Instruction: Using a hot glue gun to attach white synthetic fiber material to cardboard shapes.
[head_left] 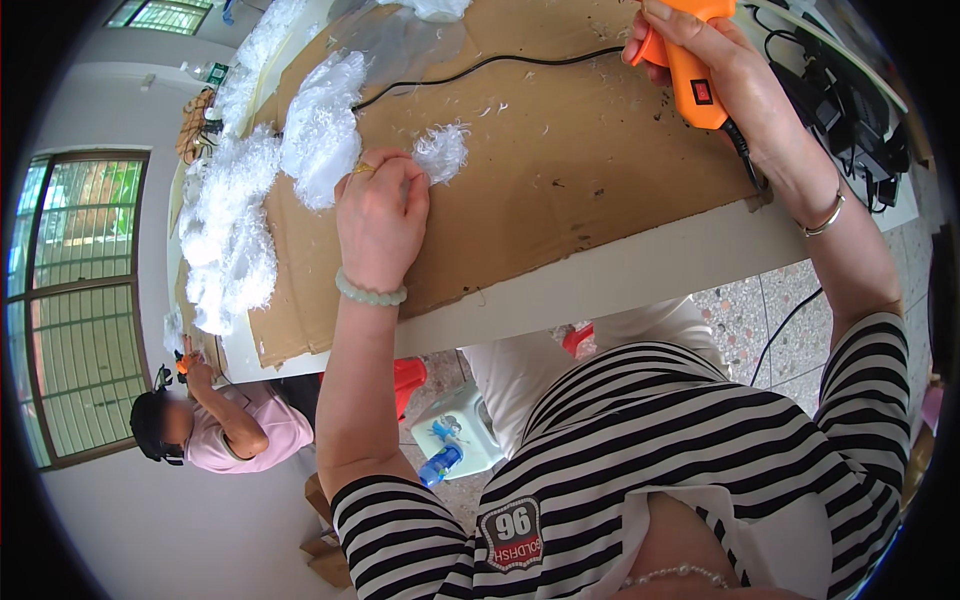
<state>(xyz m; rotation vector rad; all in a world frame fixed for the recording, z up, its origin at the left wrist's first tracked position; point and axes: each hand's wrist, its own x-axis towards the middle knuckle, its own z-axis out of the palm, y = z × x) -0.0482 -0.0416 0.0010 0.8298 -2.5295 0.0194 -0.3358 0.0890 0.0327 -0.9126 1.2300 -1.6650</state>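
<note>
My right hand point(725, 70) is wrapped round an orange hot glue gun point(692, 75) at the upper right; its nozzle lies beyond the picture's edge. A black cord leaves the end of its handle. My left hand point(383, 205) is closed in a pinch low over the cardboard sheet point(550, 190). A small white feathery tuft point(442, 153) sits against its fingertips. Just beyond that hand lies a bigger piece of white fluff point(325, 130). My fingers partly hide where the tuft is gripped.
Long heaps of white fluff point(232, 225) line the table's left side. A thin black cable point(490, 65) crosses the cardboard. Black devices with wires point(845, 100) stand at the right. A co-worker point(235, 425) sits at the far left. Below is a pale stool point(455, 430).
</note>
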